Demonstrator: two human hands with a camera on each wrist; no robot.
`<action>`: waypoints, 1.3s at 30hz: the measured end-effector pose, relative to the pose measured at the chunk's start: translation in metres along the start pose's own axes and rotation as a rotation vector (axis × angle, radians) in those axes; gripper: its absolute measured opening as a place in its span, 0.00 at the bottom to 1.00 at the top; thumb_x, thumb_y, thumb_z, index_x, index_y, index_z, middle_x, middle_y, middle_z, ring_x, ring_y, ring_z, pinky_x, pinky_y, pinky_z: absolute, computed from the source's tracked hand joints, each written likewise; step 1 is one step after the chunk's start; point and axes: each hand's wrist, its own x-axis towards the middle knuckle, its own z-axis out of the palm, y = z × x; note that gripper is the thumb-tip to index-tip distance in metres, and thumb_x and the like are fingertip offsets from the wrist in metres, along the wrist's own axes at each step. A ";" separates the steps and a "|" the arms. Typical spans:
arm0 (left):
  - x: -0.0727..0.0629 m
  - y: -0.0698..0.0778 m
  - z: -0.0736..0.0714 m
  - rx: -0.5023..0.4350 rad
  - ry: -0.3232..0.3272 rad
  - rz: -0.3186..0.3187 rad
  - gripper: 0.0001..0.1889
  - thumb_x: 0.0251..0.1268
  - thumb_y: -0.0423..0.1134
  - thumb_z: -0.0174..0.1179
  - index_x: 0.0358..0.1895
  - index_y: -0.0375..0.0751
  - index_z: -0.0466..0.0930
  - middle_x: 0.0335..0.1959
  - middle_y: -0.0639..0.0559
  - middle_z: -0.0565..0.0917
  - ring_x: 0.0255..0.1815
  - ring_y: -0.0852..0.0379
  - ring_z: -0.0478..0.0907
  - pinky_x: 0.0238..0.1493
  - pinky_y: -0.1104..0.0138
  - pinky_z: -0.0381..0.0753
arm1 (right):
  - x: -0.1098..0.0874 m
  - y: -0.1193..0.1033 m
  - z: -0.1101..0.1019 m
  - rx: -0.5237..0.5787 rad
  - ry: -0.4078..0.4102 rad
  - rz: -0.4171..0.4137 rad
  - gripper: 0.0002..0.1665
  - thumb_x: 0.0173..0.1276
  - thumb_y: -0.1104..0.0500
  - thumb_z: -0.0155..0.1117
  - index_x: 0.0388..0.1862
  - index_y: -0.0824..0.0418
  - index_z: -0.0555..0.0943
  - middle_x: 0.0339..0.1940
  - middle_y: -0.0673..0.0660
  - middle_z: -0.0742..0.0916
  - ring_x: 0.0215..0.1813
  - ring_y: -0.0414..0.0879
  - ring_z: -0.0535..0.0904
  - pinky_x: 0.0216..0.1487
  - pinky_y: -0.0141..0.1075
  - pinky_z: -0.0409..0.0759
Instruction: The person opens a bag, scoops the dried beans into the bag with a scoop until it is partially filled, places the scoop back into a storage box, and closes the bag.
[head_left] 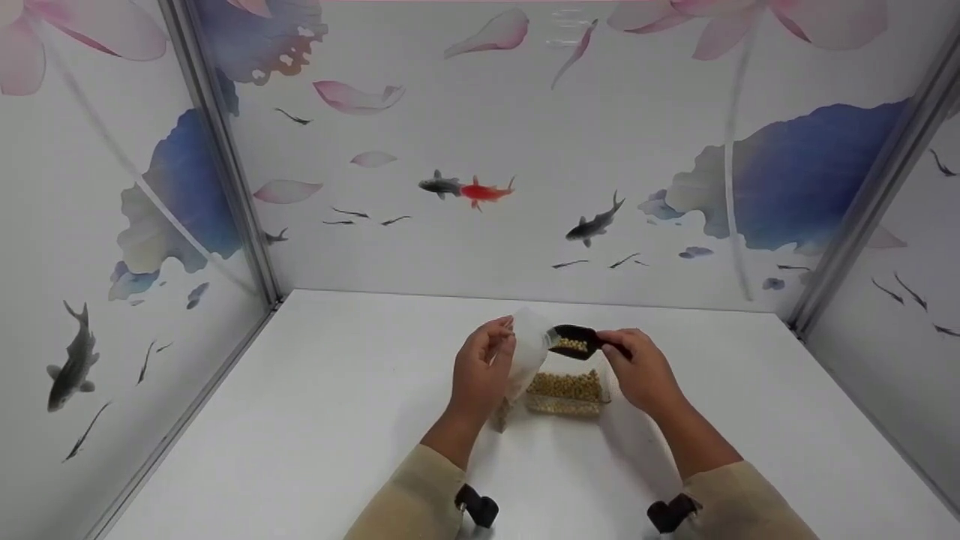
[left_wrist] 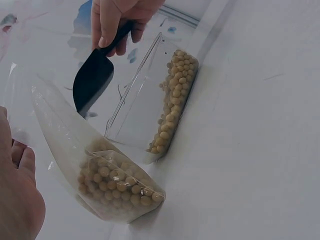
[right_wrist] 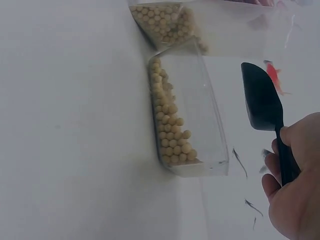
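Note:
My right hand [head_left: 640, 371] grips the handle of a small black scoop [right_wrist: 262, 97], which carries some soybeans [head_left: 574, 345] in the head view. The scoop's tip is at the mouth of a clear plastic bag [left_wrist: 65, 115], above table height. My left hand [head_left: 482, 367] holds the bag by its upper part; in the left wrist view its fingers are partly cut off. Soybeans [left_wrist: 120, 185] fill the bag's bottom, which rests on the table. Beside the bag stands a clear rectangular box [right_wrist: 200, 95] with a layer of soybeans [right_wrist: 172, 135] inside, below the scoop.
A white table [head_left: 315, 420] lies under everything. White panels [head_left: 450, 247] printed with fish, petals and blue leaves enclose it at the back and both sides, with metal posts [head_left: 225, 150] in the corners. Black wrist mounts [head_left: 478, 506] sit at both sleeves.

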 end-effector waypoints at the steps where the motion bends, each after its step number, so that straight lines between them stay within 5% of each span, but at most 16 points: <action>1: 0.000 0.000 0.000 0.003 -0.001 0.002 0.14 0.87 0.47 0.55 0.60 0.43 0.80 0.74 0.54 0.79 0.78 0.55 0.76 0.78 0.63 0.77 | 0.001 -0.001 -0.003 -0.004 0.007 -0.006 0.20 0.88 0.58 0.54 0.71 0.63 0.81 0.67 0.64 0.82 0.69 0.61 0.80 0.69 0.58 0.81; 14: 0.001 -0.001 0.001 0.006 0.013 0.006 0.12 0.86 0.48 0.55 0.58 0.46 0.81 0.72 0.57 0.80 0.77 0.58 0.77 0.77 0.64 0.77 | 0.004 -0.022 -0.026 -0.007 0.083 -0.007 0.20 0.88 0.58 0.54 0.70 0.63 0.81 0.67 0.64 0.81 0.69 0.60 0.80 0.68 0.56 0.82; 24: 0.001 -0.001 0.000 -0.006 0.018 -0.020 0.10 0.86 0.47 0.56 0.57 0.50 0.81 0.72 0.58 0.81 0.76 0.59 0.77 0.78 0.65 0.77 | -0.001 -0.049 -0.022 -0.127 0.061 -0.204 0.18 0.83 0.63 0.61 0.66 0.60 0.85 0.59 0.59 0.85 0.63 0.56 0.82 0.63 0.55 0.85; 34: 0.001 0.000 0.000 -0.007 0.002 -0.003 0.12 0.87 0.46 0.54 0.59 0.45 0.80 0.74 0.55 0.79 0.77 0.58 0.76 0.79 0.62 0.76 | -0.003 -0.067 -0.025 -0.348 0.177 -0.484 0.14 0.77 0.67 0.68 0.59 0.63 0.89 0.52 0.60 0.87 0.56 0.57 0.83 0.56 0.51 0.88; 39: 0.001 0.000 0.000 -0.009 0.005 -0.010 0.11 0.86 0.45 0.55 0.58 0.45 0.81 0.73 0.55 0.80 0.77 0.58 0.77 0.79 0.62 0.76 | -0.005 -0.068 -0.024 -0.347 0.203 -0.520 0.15 0.75 0.68 0.69 0.58 0.63 0.89 0.52 0.61 0.88 0.56 0.57 0.84 0.55 0.50 0.89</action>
